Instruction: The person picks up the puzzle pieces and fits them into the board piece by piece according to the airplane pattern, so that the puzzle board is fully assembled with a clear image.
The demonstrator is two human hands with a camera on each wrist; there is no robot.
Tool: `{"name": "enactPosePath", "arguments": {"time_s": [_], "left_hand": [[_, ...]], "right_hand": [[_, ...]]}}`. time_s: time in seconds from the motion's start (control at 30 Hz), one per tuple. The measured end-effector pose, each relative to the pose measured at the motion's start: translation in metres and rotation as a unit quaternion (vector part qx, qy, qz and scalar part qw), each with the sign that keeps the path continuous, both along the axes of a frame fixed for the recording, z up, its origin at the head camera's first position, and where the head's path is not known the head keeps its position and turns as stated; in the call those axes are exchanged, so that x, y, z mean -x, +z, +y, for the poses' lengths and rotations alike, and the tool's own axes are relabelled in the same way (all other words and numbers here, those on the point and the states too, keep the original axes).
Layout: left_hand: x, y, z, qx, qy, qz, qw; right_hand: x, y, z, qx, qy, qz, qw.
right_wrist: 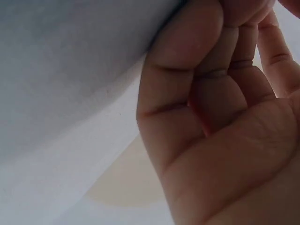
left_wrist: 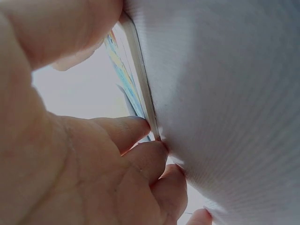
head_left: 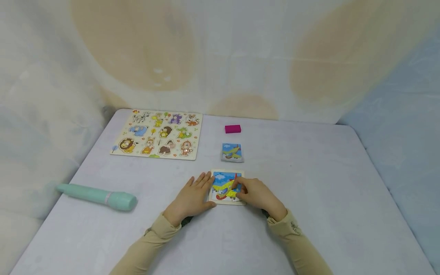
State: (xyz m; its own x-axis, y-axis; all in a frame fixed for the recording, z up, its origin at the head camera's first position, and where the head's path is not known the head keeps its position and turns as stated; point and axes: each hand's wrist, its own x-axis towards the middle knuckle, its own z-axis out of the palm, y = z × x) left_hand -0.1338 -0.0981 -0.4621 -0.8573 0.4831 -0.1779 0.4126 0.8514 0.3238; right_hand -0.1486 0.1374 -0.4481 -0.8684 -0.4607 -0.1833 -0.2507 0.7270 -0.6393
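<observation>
A small wooden jigsaw puzzle (head_left: pixel 222 203) with a yellow airplane on blue sky lies flat in its pale frame in front of me. My left hand (head_left: pixel 193 196) rests on the table at the puzzle's left side, fingers extended, fingertips and thumb right at the frame's edge. The left wrist view shows the frame's side (left_wrist: pixel 143 79) against those fingers. With curled fingers, my right hand (head_left: pixel 258 193) pinches a puzzle piece (head_left: pixel 235 199) at the lower right of the picture, where it sits slightly askew. In the right wrist view the right hand (right_wrist: pixel 211 103) hides the piece.
Beyond the puzzle lies a small packet (head_left: pixel 232 152) with the same airplane picture, and behind that a magenta block (head_left: pixel 232 129). An animal peg puzzle board (head_left: pixel 156 135) occupies the back left. A mint-green toy microphone (head_left: pixel 99 196) lies at the left.
</observation>
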Motion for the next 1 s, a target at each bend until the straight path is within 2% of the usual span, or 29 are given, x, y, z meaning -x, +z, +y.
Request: {"name": "enactPosePath", "arguments": {"time_s": [0.17,0.43,0.57,1.0], "left_hand": [[-0.0003,0.0014,0.0008,0.003,0.0,0.002,1.0],[0.0006,0.0037,0.0027,-0.003,0.0,-0.001,1.0],[0.0016,0.0025,0.0038,-0.001,-0.003,0.0,1.0],[0.0012,0.0007,0.0041,0.0,-0.002,-0.001,1.0]], "right_hand": [[-0.0009,-0.0009,0.0006,0.008,-0.003,-0.003,1.0],[0.0015,-0.0018,0.0013,0.009,-0.049,-0.016,0.9987],[0.0023,-0.0014,0.0006,0.01,-0.058,-0.022,0.998],[-0.0028,0.0013,-0.0048,-0.016,-0.087,-0.028,0.9957]]}}
